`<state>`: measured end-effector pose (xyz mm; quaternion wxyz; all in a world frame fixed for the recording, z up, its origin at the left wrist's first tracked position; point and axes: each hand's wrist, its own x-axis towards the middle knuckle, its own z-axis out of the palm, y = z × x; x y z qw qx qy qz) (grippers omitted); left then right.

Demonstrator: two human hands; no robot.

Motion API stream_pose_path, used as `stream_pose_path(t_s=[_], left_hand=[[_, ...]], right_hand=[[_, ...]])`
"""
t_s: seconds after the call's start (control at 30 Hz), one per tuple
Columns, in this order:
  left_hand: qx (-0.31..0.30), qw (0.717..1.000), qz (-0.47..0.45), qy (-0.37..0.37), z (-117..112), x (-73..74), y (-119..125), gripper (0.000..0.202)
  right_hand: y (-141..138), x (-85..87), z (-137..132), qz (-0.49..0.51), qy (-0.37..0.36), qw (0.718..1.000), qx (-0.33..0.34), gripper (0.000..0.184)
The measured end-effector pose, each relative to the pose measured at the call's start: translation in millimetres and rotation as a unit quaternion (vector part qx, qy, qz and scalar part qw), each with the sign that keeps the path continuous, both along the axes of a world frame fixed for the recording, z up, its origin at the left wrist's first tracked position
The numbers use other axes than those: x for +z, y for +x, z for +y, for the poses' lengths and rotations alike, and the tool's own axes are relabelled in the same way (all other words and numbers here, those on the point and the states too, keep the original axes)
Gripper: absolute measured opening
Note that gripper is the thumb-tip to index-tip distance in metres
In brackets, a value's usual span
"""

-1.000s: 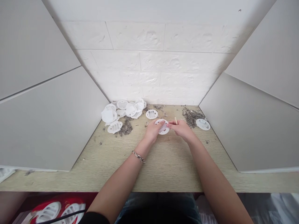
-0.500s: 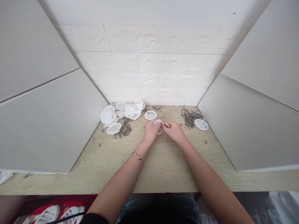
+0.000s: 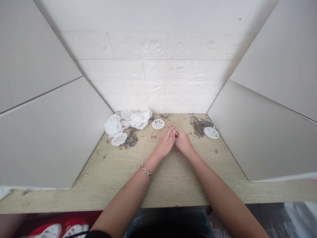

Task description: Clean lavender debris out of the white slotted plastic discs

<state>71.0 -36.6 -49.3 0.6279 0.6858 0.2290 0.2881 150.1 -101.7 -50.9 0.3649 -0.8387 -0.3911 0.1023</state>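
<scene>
My left hand and my right hand meet at the fingertips in the middle of the wooden tabletop. A pale tip of a small wooden stick shows at my right fingertips. The white slotted plastic disc from the earlier frames is not visible now, and anything under my hands is hidden. A loose white slotted disc lies just beyond my left hand. Another white disc lies to the right of my right hand. A chain bracelet circles my left wrist.
A heap of white discs lies at the back left, beside grey-brown dried fragments. More fragments lie at the back right. Grey panels flank the table, and a white brick-textured wall stands behind it.
My hands have come together at the fingertips. The white disc that was under my fingers no longer shows. The whole view has shifted slightly.
</scene>
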Motion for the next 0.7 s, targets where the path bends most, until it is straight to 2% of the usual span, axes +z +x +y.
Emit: stream_pose_path(t_s=[0.13,0.27,0.37,0.47,0.63,0.7], left_hand=[[0.019,0.997,-0.002,0.08,-2.7,-3.2,-0.3,0.018],[0.038,0.995,0.016,0.091,-0.9,-1.4,0.2,0.024],[0.058,0.994,0.025,0.089,-0.1,0.2,1.6,0.031],[0.078,0.989,0.038,0.119,0.8,0.8,2.4,0.033],[0.056,0.984,0.079,0.15,3.3,2.9,0.6,0.037],[0.046,0.981,0.09,0.164,3.6,3.9,-0.5,0.038]], right_hand=[[-1.4,-0.5,0.8,0.011,0.018,0.997,0.07,0.014],[-3.0,3.9,1.3,0.028,0.013,0.995,0.09,0.017],[-4.3,5.5,2.3,0.033,0.018,0.996,0.082,0.02],[-4.6,4.5,3.8,0.031,0.017,0.998,0.056,0.025],[-3.0,3.8,5.4,0.067,0.043,0.997,0.014,0.018],[-2.6,4.0,5.7,0.066,0.042,0.997,0.005,0.021]])
